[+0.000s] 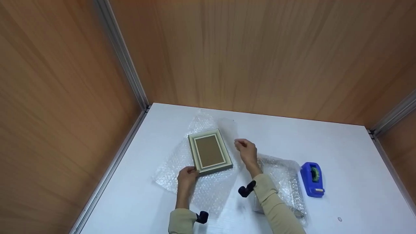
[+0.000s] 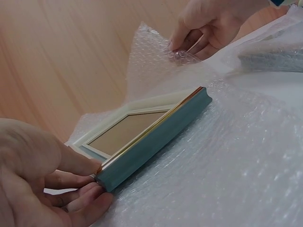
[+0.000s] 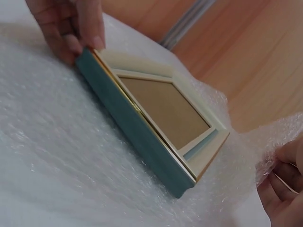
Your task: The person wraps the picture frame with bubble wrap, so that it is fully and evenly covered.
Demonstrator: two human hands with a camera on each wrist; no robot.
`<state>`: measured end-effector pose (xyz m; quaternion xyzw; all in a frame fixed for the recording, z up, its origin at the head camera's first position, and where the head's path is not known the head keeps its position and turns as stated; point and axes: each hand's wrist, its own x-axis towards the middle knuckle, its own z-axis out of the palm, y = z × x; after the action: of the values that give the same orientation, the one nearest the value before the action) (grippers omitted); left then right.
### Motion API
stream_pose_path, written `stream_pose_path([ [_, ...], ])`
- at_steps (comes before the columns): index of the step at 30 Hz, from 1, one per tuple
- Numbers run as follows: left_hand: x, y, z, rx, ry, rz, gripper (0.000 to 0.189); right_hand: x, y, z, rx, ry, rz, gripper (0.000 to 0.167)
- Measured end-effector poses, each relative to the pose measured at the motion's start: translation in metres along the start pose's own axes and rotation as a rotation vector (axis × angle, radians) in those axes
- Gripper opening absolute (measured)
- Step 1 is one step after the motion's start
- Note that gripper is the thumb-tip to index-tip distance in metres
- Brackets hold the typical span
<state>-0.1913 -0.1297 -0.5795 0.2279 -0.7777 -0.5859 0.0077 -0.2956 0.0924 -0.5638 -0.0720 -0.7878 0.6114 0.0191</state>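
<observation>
A picture frame with a cream face, blue-green sides and a brown centre lies on a sheet of bubble wrap, set at an angle to it. My left hand pinches the frame's near left corner between thumb and fingers, seen closely in the left wrist view. To the right of the frame, my right hand pinches an edge of the bubble wrap and holds it raised off the table. In the right wrist view that lifted wrap stretches up to the fingers.
A bubble-wrapped flat object lies right of the sheet, partly under my right forearm. Beside it stands a blue tape dispenser with a green roll. A small round clear piece lies near the front right. Wood-grain panels border the white table.
</observation>
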Motion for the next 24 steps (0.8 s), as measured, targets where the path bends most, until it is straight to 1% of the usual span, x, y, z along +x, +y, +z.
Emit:
stream_pose_path([
  [4,-0.001,0.0,-0.001,0.005,-0.005,0.007,0.03,-0.006,-0.001,0.009,-0.026,-0.038,-0.079,0.019],
  [10,-0.001,0.0,-0.002,0.022,-0.014,0.023,0.03,-0.014,-0.001,0.022,-0.126,-0.069,-0.206,0.015],
  [17,-0.002,-0.001,0.0,0.018,-0.021,0.042,0.029,-0.021,0.005,0.034,-0.192,-0.119,-0.27,0.013],
  [20,-0.004,-0.001,0.0,0.012,-0.027,0.048,0.029,-0.025,0.008,0.038,-0.223,-0.12,-0.296,0.013],
  [24,-0.005,-0.001,-0.001,0.008,-0.041,0.041,0.028,-0.03,0.009,0.042,-0.279,-0.107,-0.343,0.012],
])
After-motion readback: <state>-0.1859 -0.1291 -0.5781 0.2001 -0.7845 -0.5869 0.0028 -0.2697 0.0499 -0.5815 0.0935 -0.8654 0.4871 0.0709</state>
